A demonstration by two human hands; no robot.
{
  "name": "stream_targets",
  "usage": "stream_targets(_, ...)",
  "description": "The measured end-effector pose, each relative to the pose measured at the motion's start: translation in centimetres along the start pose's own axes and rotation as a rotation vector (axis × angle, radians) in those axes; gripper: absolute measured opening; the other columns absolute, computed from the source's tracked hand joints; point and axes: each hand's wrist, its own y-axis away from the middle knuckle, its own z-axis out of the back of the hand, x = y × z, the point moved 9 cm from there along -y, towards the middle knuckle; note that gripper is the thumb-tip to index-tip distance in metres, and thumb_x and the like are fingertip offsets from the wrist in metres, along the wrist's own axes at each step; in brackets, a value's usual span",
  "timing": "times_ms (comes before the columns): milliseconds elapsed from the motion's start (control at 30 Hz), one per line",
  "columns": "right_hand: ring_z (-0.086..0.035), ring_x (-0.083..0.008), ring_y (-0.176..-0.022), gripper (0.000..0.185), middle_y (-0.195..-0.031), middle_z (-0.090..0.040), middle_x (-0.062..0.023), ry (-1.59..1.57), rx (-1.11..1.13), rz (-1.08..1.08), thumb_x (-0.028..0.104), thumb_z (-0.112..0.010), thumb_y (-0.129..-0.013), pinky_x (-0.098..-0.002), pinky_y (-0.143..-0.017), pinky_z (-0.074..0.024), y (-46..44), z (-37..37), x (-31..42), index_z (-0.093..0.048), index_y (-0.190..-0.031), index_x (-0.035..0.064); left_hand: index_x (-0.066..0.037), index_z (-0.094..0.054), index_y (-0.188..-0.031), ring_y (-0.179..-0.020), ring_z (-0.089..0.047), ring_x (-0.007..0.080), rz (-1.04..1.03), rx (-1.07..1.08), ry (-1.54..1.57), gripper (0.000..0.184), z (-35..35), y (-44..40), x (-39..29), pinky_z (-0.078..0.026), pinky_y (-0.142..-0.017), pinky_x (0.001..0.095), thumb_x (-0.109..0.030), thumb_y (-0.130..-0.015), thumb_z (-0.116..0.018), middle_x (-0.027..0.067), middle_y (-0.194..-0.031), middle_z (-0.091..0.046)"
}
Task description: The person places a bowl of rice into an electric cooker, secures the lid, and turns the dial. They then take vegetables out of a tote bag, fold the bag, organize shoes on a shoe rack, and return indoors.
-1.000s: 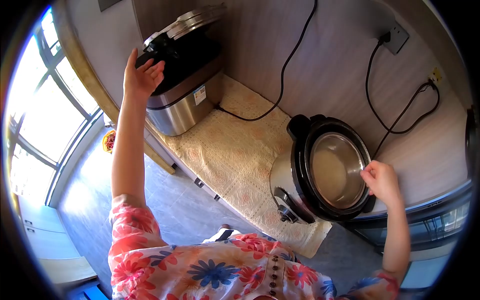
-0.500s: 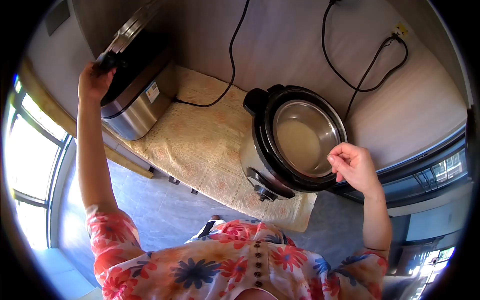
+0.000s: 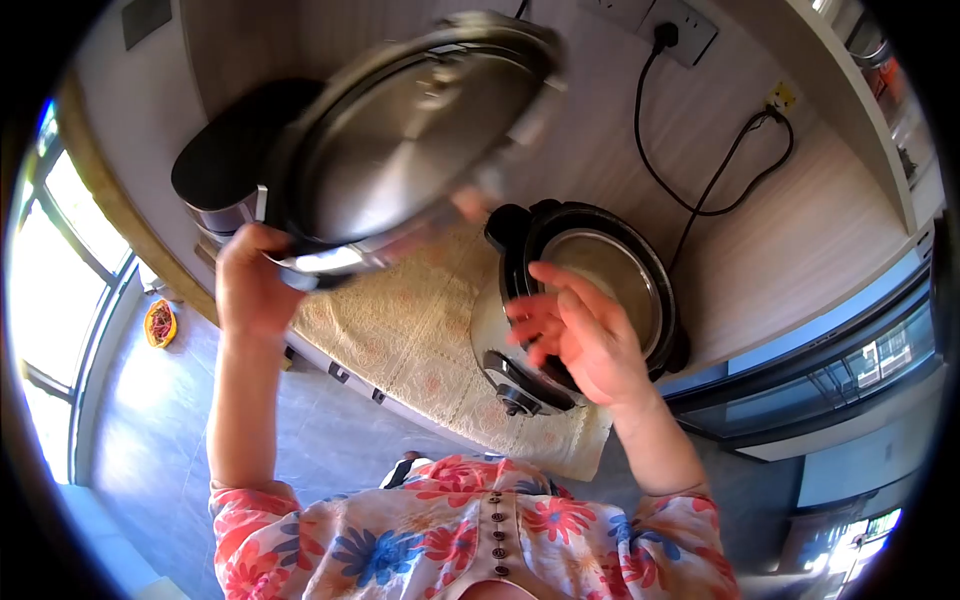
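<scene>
Within left hand [image 3: 256, 288]: tilted lid [image 3: 410, 145], fingers [image 3: 257, 238] at lower edge.

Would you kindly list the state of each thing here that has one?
Round silver metal lid: raised, tilted, underside showing
Left hand: closed on the lid's edge
Right hand: open, holding nothing
Round black-and-silver cooker: uncovered
Black plug: inserted in the rectangular wall socket
Beige patterned cloth: spread beneath the cooker
</scene>
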Motion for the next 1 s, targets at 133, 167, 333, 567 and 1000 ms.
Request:
stream_targets(133,-0.057,-0.0168,-0.081,0.034,-0.1,-0.056,-0.0118,-0.452,-0.062,0.113,0.021,-0.045,-0.088,-0.0244,-0.066,-0.0468,-1.4,0.1,-1.6,-0.042,-0.114,0.0005,0.005,-0.052,-0.089,-0.082,-0.054,0.0209,0.221,0.176,0.018,0.027,-4.3,3.4,5.7,-0.044,-0.077,0.0316,-0.002,-0.064,-0.048,0.0119,-0.087,-0.056)
stream_targets(167,-0.058,-0.0164,-0.08,0.032,-0.099,-0.056,-0.0111,-0.564,-0.16,0.106,0.019,-0.046,-0.087,-0.0243,-0.067,-0.0466,-1.3,0.9,-2.2,-0.044,-0.113,0.0009,0.005,-0.051,-0.093,-0.084,-0.054,0.02,0.274,0.235,0.021,0.03,-5.0,4.1,7.2,-0.044,-0.079,0.031,-0.002,-0.063,-0.048,0.0118,-0.089,-0.056)
stream_targets(333,-0.057,-0.0147,-0.077,0.029,-0.096,-0.056,-0.0091,-0.659,-0.377,0.186,0.016,-0.049,-0.085,-0.0236,-0.066,-0.0458,0.6,4.3,-1.1,-0.047,-0.11,0.0015,0.002,-0.04,-0.111,-0.085,-0.056,0.0182,0.388,0.442,0.015,0.045,-9.5,7.0,12.3,-0.048,-0.074,0.0289,0.002,-0.066,-0.051,0.0104,-0.093,-0.055)
stream_targets(567,-0.055,-0.0124,-0.072,0.025,-0.089,-0.057,-0.007,-0.308,-0.461,0.374,0.014,-0.051,-0.083,-0.0224,-0.062,-0.0447,4.7,9.2,6.8,-0.049,-0.105,0.002,0.002,-0.031,-0.122,-0.077,-0.06,0.0203,0.629,0.783,-0.257,0.059,-11.0,9.0,17.1,-0.05,-0.062,0.027,-0.03,-0.079,-0.058,0.0146,-0.095,-0.056)
stream_targets(1000,-0.053,-0.0083,-0.063,0.017,-0.077,-0.057,-0.0031,0.671,-0.668,0.34,0.01,-0.054,-0.08,-0.0202,-0.054,-0.0427,6.7,15.3,17.0,-0.054,-0.096,0.0028,-0.001,-0.052,-0.104,-0.067,-0.06,0.0147,0.712,0.498,-0.411,0.028,1.4,8.1,17.8,-0.047,-0.056,0.0231,-0.016,-0.081,-0.056,0.0099,-0.083,-0.06)
